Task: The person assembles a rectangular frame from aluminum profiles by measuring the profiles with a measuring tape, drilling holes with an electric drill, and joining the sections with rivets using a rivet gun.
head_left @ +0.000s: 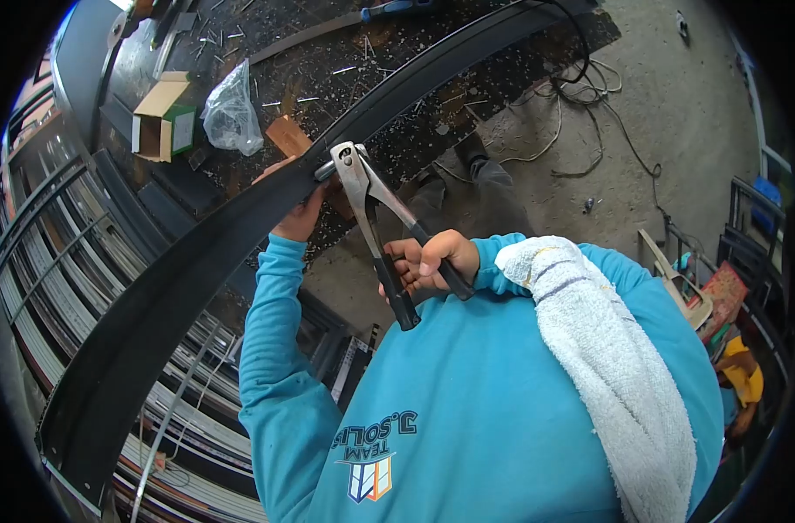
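A long black metal profile [214,218] stretches diagonally across the head view, its near end at the lower left. My left hand [300,216] is closed around it near the middle, the fingers partly hidden behind the profile. In my right hand [437,260] is a hand riveter [356,179] with black grips, its two handles spread apart. The riveter's nose meets the profile right beside my left hand. Whether a rivet sits in the nose cannot be made out. Behind the profile a small copper-brown block [288,137] shows on the workbench.
The dark workbench [315,65] carries scattered rivets and shavings, an open cardboard box [164,122], a clear plastic bag [234,113] and a blue-handled tool [397,9]. Racked long profiles [84,261] fill the left side. A cable [602,96] lies on the floor at right.
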